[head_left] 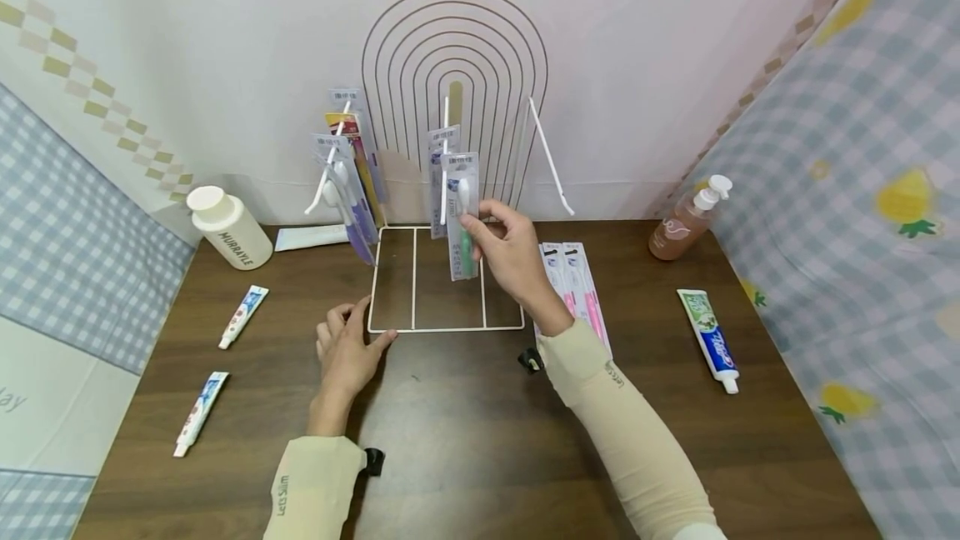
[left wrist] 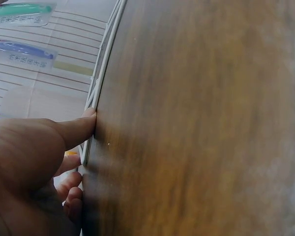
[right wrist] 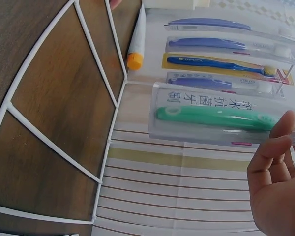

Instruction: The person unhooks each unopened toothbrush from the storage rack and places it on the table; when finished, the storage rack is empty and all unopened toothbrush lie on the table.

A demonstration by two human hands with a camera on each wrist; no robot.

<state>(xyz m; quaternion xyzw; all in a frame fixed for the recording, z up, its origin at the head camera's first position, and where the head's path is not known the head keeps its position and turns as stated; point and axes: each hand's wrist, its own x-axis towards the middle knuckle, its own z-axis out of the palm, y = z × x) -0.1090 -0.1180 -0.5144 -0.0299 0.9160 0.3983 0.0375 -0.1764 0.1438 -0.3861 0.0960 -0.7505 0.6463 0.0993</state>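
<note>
Between thumb and fingers, my right hand [head_left: 513,252] pinches a packaged green toothbrush [right wrist: 211,118] upright by its side. Its pack top [head_left: 459,160] is at the middle hook [head_left: 446,165]; whether it hangs there, I cannot tell. Another packaged toothbrush [head_left: 435,182] hangs behind it. My left hand [head_left: 348,357] holds the front left corner of the white wire rack [head_left: 450,330], thumb on the front bar and index finger at the side. Several packaged toothbrushes [head_left: 358,219] hang on the left hook [head_left: 321,186]. The right hook [head_left: 550,157] bears nothing.
Pink toothbrush packs [head_left: 573,273] lie right of the rack, partly behind my right forearm. Toothpaste tubes [head_left: 243,317] lie left, and a larger tube [head_left: 708,340] lies right. A white bottle [head_left: 231,227] and a pump bottle [head_left: 688,222] stand near the back curtain.
</note>
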